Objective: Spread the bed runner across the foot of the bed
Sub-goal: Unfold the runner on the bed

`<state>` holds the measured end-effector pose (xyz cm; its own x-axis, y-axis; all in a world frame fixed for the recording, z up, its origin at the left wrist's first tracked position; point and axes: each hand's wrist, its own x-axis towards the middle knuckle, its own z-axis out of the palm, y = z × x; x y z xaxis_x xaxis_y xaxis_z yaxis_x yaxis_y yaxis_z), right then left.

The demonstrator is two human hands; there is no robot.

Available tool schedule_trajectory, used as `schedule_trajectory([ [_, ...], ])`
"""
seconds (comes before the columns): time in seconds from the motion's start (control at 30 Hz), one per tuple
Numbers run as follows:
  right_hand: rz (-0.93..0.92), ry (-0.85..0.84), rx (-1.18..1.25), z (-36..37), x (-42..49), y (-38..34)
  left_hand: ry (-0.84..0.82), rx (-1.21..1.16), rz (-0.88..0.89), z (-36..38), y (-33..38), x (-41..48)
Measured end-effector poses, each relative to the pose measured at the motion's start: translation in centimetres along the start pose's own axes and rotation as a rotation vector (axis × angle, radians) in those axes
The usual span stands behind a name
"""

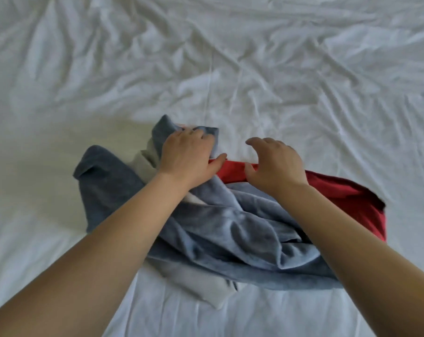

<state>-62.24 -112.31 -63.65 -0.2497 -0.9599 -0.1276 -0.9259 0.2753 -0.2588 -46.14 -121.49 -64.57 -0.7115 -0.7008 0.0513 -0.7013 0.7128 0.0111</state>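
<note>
Head view, looking down past two bare forearms [113, 229] onto a bed [303, 69] covered by a white sheet [48, 215]: thin, matte cloth, creased into long branching ridges farther away, smoother close by. Crumpled bed runner [218, 229] heaped at the near middle of the mattress, between and under the forearms, not spread out. Mostly blue-grey plush with a short soft nap and broad rounded folds; a smooth, flat-woven red part [347, 198] on the right, ending in a sharp corner; pale grey strips [201, 283] showing at the near edge and beside the left wrist. Unclear whether one cloth or several. Left hand [189, 154] closed, knuckles up, fingers curled round a raised fold of the blue plush at the far end of the heap, thumb stretched towards the red edge. Right hand [276, 164] arched like a claw, fingers bent yet spread and holding nothing, fingertips poised over bare sheet just beyond the red edge, thumb at that edge; contact there impossible to judge
</note>
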Motion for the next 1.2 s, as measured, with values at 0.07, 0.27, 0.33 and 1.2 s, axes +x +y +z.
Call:
schedule_trajectory([
  [0.07, -0.026, -0.013, -0.008, 0.8, 1.0, -3.1, 0.032, -0.017, -0.031, -0.2, -2.6, -1.1],
  [0.27, 0.046, -0.084, 0.123, 4.4, 2.4, -11.1, -0.079, -0.123, -0.115, 1.6, -8.1, -4.8],
  [0.33, 0.117, -0.142, 0.123, 5.9, 2.3, -12.8, -0.102, -0.174, -0.122, 2.3, -8.8, -6.1],
  [1.2, -0.054, 0.045, 0.181, 6.9, 7.9, -30.1, 0.042, -0.112, -0.009, -0.5, -26.0, -13.6],
])
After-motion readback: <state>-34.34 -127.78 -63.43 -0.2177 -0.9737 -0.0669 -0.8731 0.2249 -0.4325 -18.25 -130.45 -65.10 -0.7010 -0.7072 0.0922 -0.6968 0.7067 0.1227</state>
